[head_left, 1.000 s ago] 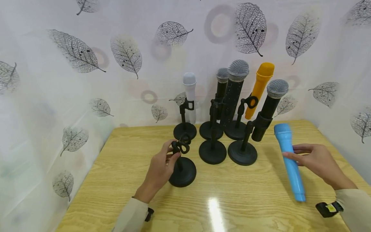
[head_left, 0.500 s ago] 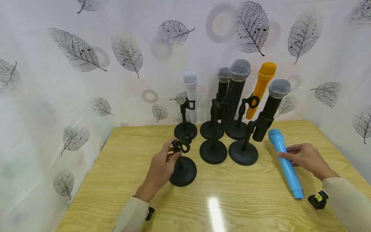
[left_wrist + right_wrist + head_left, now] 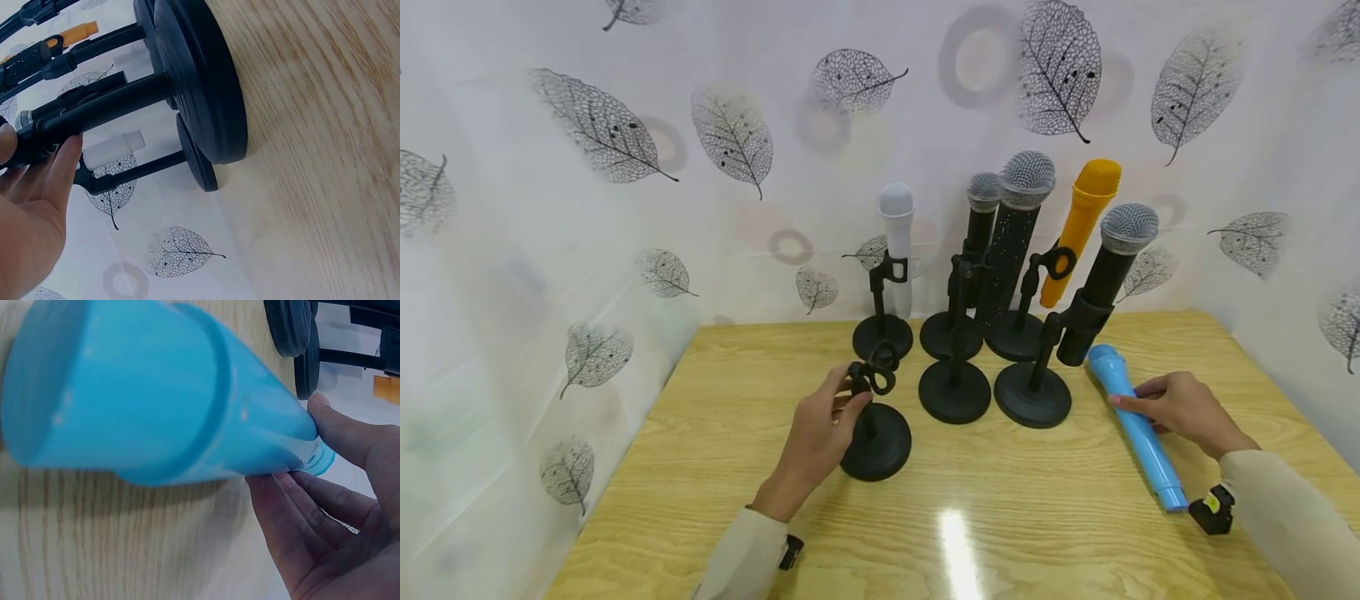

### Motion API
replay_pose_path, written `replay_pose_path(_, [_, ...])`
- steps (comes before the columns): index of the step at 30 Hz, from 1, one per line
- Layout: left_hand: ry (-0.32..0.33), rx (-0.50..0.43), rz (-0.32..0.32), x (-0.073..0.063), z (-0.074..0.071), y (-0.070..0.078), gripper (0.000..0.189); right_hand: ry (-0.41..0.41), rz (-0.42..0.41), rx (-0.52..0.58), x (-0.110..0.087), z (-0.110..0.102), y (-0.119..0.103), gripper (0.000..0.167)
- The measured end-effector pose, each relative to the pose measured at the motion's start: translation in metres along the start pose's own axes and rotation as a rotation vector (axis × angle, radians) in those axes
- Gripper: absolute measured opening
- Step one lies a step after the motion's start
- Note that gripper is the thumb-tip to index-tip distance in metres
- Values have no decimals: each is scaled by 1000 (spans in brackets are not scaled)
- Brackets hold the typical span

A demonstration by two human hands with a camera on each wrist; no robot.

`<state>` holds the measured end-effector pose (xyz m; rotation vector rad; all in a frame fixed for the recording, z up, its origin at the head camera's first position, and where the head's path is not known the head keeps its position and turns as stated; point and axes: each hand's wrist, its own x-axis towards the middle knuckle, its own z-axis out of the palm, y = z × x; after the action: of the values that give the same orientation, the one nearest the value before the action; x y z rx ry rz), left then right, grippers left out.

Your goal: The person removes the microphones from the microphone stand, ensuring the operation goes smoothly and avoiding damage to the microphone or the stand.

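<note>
Head view: left hand (image 3: 816, 433) has its grip closed round the post of a black stand (image 3: 877, 446), just under the ring holder. Stand is upright, round foot at the bench (image 3: 737, 400), nearer the person than the other stands. Left wrist view agrees: thumb on one side of the post, fingers on the other.

Right hand (image 3: 1183, 408), well apart, has its grip narrowed on the middle of a blue microphone (image 3: 1138, 429), thumb opposite fingers in the right wrist view. Microphone slants over the right part of the bench, head end toward the rear, tail toward the person; cannot tell if it touches the wood along its length.

Between the hands and behind: front middle stand (image 3: 955, 392); beside it, front right stand (image 3: 1032, 396) carrying a tilted black microphone (image 3: 1108, 275) with silver mesh head. Blue head end is near that microphone's lower end. Rear row: white microphone (image 3: 897, 225) at left, small black microphone (image 3: 981, 225), speckled microphone (image 3: 1015, 242), orange microphone (image 3: 1078, 229) leaning right. Backdrop (image 3: 730, 242) is pale, printed with dark leaves.
</note>
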<state>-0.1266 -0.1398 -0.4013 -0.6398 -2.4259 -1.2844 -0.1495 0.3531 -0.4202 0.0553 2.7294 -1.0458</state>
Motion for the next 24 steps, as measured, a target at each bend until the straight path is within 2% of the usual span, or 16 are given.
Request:
replay_pose_path(4, [11,-13,-5,0,-1,1,24,5,1,-17,0,0,-1,78])
replay_pose_path(8, [14,-40,-7,1,-1,0,25,-5,12,-24,-1,-1,-2,82])
replay_pose_path(11, [14,-77,-24,1,-3,-1,29,16,6,-32,-4,-5,-4,83])
replay_pose_path(15, [32,-123,-36,1,-9,-1,34,120,-22,-47,-17,-14,-12,75])
replay_pose_path(19, [63,-142,-42,2,-15,-1,34,238,-60,-67,-33,-17,-30,60])
replay_pose_path(24, [79,-213,-42,6,-19,0,32,327,-203,-87,-53,-2,-65,33])
